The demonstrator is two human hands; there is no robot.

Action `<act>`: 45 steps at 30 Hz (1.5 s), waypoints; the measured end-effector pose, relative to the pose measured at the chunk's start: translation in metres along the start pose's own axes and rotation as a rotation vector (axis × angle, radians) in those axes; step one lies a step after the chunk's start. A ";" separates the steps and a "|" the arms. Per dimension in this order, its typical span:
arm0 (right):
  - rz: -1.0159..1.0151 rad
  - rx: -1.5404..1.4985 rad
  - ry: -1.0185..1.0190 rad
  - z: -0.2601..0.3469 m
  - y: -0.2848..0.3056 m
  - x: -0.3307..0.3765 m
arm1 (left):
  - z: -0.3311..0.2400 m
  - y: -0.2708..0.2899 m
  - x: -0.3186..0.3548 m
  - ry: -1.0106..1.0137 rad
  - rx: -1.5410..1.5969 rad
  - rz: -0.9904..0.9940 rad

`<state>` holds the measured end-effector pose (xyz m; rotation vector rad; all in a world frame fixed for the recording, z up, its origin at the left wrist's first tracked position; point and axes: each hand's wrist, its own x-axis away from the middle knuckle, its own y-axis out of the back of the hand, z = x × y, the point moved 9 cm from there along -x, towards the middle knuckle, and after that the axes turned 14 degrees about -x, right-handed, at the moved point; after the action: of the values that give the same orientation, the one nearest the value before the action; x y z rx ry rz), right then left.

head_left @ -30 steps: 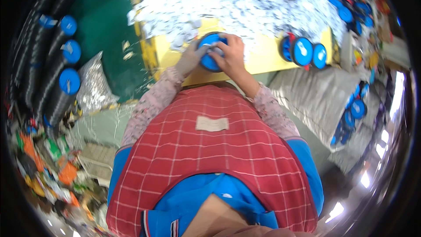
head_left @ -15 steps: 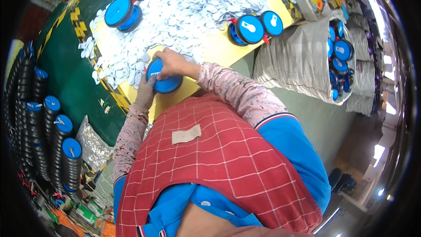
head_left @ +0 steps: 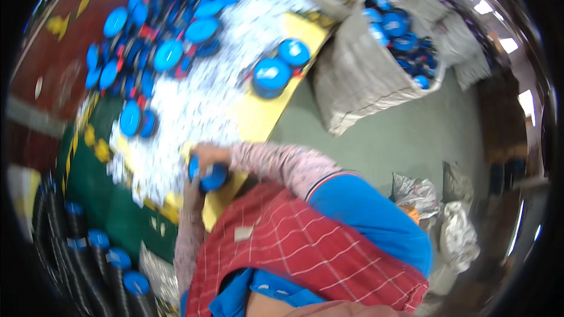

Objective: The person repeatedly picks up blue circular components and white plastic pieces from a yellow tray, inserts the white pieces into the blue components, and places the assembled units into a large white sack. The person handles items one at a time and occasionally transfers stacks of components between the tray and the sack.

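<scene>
A blue wheel with a dark rim sits at the near edge of the yellow board, part of its face hidden by my hands. My left hand holds its left side, fingers closed against the rim. From above, my right hand grips the upper part, its fingers bent over the wheel's face. Motion blurs both hands, and any small piece under the fingers cannot be made out. White paper-like cutouts lie in a thick spread just beyond them.
Paired blue wheels with pale labels stand on the yellow board. A large heap of blue wheels fills the far left. A woven sack of wheels stands right. Stacked black wheels rise at lower left; silvery bags lie right.
The whole view has swung, so the far wheel heap and the floor at right show more. Both hands stay on the same wheel; the picture is now blurred.
</scene>
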<state>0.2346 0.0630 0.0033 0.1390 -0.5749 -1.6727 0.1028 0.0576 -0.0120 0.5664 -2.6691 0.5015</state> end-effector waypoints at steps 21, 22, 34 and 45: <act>-0.110 -0.552 0.079 -0.033 0.033 0.090 | -0.078 -0.072 0.046 -0.823 -1.217 0.047; -0.157 -0.642 0.012 -0.038 0.049 0.109 | -0.070 -0.078 0.028 -0.576 -0.984 0.164; -0.582 -1.232 -0.340 -0.219 0.268 0.223 | -0.130 -0.200 -0.173 -0.444 -1.003 -0.203; -0.204 -1.219 -0.222 -0.266 0.413 0.234 | -0.074 -0.249 -0.292 -0.048 -0.465 -0.175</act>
<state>0.6662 -0.2687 0.0099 -0.8977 0.3800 -1.9817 0.4830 -0.0333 -0.0043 0.6614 -2.6174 -0.1824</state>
